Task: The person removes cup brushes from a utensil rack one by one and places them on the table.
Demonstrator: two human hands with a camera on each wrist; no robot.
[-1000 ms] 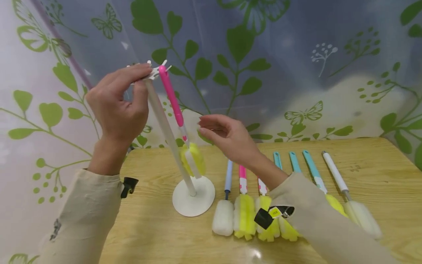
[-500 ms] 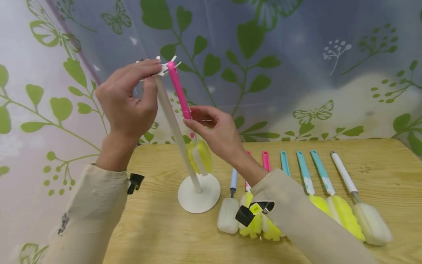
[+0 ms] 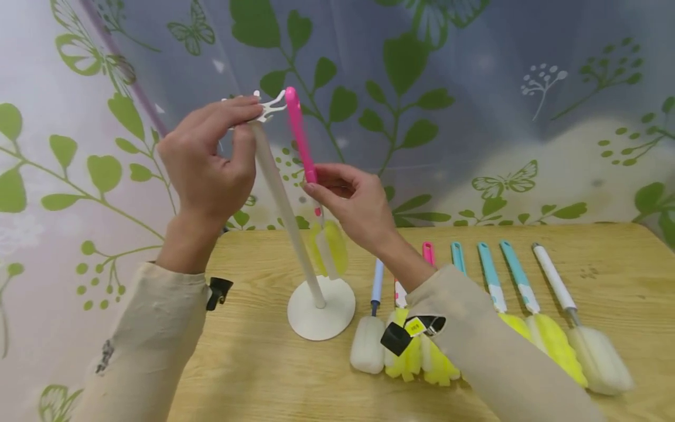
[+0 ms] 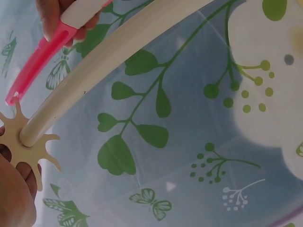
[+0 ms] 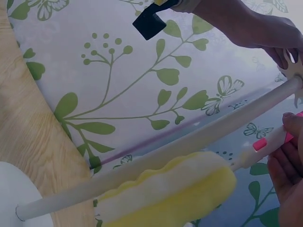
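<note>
My left hand [image 3: 211, 155] grips the top of a white rack stand [image 3: 282, 196], fingers over its pronged hook disc [image 4: 26, 153] and thumb beneath. With thumb and fingers my right hand [image 3: 361, 202] pinches a sponge bottle brush [image 3: 300, 132] near the lower end of its pink handle. The handle's holed end is at the tip of one prong; in the left wrist view they look to be touching. Below my right hand hangs the brush's yellow and white sponge head [image 5: 173, 194], beside the pole. The stand's round base [image 3: 321, 325] rests on the table.
Several more bottle brushes lie in a row on the wooden table [image 3: 242, 351], with blue, pink, teal and white handles, such as a white one [image 3: 551, 272]. My right forearm covers part of the row. A leaf-patterned curtain [image 3: 474, 105] hangs behind.
My right hand has moved left and taken hold of the pink-handled bottle brush. The handle's end has shifted outward along the prong to its tip. My left hand keeps its grip on the stand.
</note>
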